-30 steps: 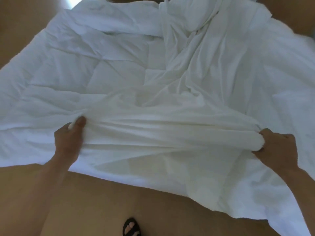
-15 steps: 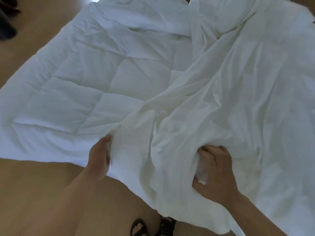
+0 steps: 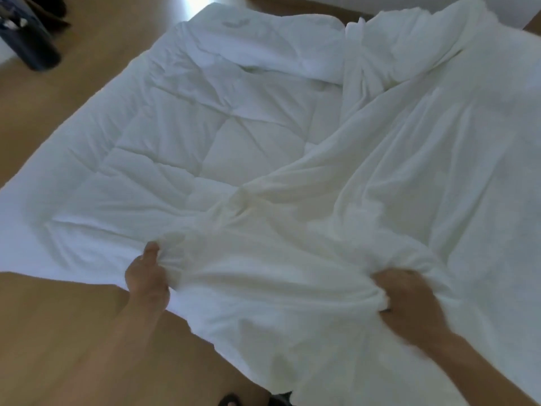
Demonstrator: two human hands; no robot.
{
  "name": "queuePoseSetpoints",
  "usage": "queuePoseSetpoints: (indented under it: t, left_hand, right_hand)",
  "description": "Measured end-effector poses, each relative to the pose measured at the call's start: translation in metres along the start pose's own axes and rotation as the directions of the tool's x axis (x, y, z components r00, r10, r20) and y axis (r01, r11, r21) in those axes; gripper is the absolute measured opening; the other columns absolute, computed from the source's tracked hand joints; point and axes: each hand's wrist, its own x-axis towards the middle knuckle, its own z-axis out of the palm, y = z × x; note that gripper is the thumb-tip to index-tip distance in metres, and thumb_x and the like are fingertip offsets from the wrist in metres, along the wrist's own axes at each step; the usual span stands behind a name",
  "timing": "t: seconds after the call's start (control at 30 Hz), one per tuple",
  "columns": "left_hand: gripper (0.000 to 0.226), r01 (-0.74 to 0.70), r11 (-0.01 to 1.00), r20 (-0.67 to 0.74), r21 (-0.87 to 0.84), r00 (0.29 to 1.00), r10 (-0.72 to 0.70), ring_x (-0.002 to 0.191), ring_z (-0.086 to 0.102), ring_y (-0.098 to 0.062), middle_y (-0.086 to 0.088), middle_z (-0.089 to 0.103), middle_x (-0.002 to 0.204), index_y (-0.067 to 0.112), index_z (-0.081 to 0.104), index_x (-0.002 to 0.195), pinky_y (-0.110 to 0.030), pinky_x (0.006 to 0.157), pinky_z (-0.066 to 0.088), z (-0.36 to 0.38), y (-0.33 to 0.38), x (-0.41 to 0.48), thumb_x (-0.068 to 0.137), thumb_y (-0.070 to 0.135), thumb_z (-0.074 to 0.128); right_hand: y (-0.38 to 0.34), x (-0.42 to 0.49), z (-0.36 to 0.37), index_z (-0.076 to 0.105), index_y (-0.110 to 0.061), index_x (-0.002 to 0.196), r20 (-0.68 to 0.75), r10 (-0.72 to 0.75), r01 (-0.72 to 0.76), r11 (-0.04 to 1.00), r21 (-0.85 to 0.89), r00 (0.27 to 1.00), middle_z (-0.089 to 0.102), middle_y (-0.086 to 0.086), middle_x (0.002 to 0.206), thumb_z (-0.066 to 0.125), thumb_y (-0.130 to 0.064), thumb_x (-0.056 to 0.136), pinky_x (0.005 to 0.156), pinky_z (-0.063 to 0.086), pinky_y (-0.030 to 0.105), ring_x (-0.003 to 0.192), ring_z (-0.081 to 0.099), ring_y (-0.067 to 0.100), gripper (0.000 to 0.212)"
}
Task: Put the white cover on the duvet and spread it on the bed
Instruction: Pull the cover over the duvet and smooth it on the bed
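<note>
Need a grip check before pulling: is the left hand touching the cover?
Touching. Head view: the left hand grips a bunched fold of the cover.

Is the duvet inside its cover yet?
Not fully: the quilted duvet lies bare at left; the cover is crumpled over its right side, gripped by left hand and right hand.

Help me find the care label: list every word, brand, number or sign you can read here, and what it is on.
No text can be read.
Faint grey mark near the far edge of the duvet: too blurred to read.
Dark container at the top left: no legible text.
</note>
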Motion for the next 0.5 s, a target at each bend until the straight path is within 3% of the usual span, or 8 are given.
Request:
queuePoseSetpoints:
  t: [0.07,0.17,0.2,0.27,0.33,0.4,0.43,0.5]
  left_hand:
    - [0.043,-0.048,0.997,-0.065,-0.058,0.997,0.045,0.099,0.056,-0.027,-0.007,0.061,0.093,0.005,0.055,0.131,-0.023,0.066,0.049,-0.008,0.026,0.011,0.099,0.034,0.055]
    - [0.014,-0.214,0.975,-0.123,-0.05,0.971,0.207,0.087,0.057,-0.027,-0.006,0.066,0.09,0.016,0.065,0.093,-0.029,0.072,0.045,-0.022,0.069,0.029,0.094,0.029,0.06]
    - [0.018,-0.264,0.965,-0.111,-0.007,0.959,0.261,0.082,0.057,-0.023,0.001,0.063,0.084,0.02,0.063,0.082,-0.033,0.075,0.045,-0.021,0.079,0.028,0.092,0.035,0.06]
    - [0.025,-0.321,0.945,-0.02,0.069,0.946,0.323,0.073,0.054,-0.018,0.004,0.057,0.079,0.016,0.06,0.082,-0.028,0.069,0.045,-0.013,0.086,0.021,0.096,0.037,0.058]
    - [0.021,-0.356,0.921,0.077,0.156,0.934,0.348,0.071,0.051,-0.019,0.0,0.055,0.081,0.012,0.059,0.096,-0.021,0.059,0.045,-0.005,0.077,0.021,0.099,0.032,0.055]
    - [0.016,-0.321,0.928,0.134,0.19,0.945,0.3,0.085,0.055,-0.024,-0.005,0.06,0.098,0.015,0.059,0.107,-0.026,0.07,0.045,-0.002,0.062,0.024,0.099,0.029,0.054]
    - [0.018,-0.28,0.94,0.16,0.194,0.955,0.251,0.093,0.055,-0.026,-0.006,0.06,0.107,0.016,0.059,0.111,-0.033,0.078,0.043,-0.004,0.054,0.03,0.099,0.028,0.054]
    - [0.026,-0.207,0.952,0.193,0.225,0.967,0.165,0.101,0.055,-0.028,-0.006,0.059,0.115,0.014,0.059,0.12,-0.038,0.084,0.042,-0.013,0.036,0.043,0.099,0.03,0.053]
  right_hand:
    - [0.053,0.005,-0.036,0.075,-0.015,0.087,-0.095,0.226,-0.233,0.97,-0.069,0.97,0.072,0.017,0.08,0.054,-0.021,0.072,0.071,0.053,0.042,0.072,0.07,0.038,0.026]
    - [0.124,0.01,-0.053,0.058,-0.055,0.09,0.096,0.526,-0.506,0.845,-0.17,0.845,0.069,0.014,0.089,0.071,-0.031,0.083,0.075,0.054,0.044,0.08,0.066,0.039,0.028]
    - [0.134,0.012,-0.045,0.059,-0.059,0.099,0.187,0.535,-0.515,0.845,-0.148,0.824,0.07,0.015,0.097,0.077,-0.041,0.077,0.081,0.053,0.044,0.088,0.067,0.04,0.033]
    - [0.113,0.015,-0.022,0.071,-0.033,0.113,0.436,0.411,-0.357,0.912,-0.204,0.801,0.071,0.01,0.11,0.082,-0.034,0.064,0.089,0.048,0.037,0.103,0.067,0.034,0.05]
    - [0.057,0.025,0.001,0.066,-0.027,0.116,0.75,0.282,-0.177,0.959,-0.219,0.598,0.067,-0.002,0.114,0.074,-0.046,0.055,0.088,0.045,0.025,0.108,0.064,0.021,0.064]
    - [0.013,0.045,0.007,0.062,-0.03,0.114,0.85,0.291,-0.182,0.955,-0.233,0.439,0.065,-0.009,0.113,0.067,-0.061,0.043,0.085,0.049,0.021,0.105,0.064,0.012,0.078]
    - [-0.01,0.056,0.007,0.063,-0.029,0.107,0.836,0.287,-0.187,0.957,-0.224,0.467,0.067,-0.009,0.108,0.064,-0.067,0.045,0.082,0.05,0.023,0.099,0.065,0.011,0.072]
    - [-0.056,0.083,0.005,0.063,-0.027,0.086,0.627,0.216,-0.123,0.974,-0.189,0.749,0.066,-0.01,0.089,0.056,-0.067,0.069,0.072,0.048,0.027,0.084,0.064,0.013,0.043]
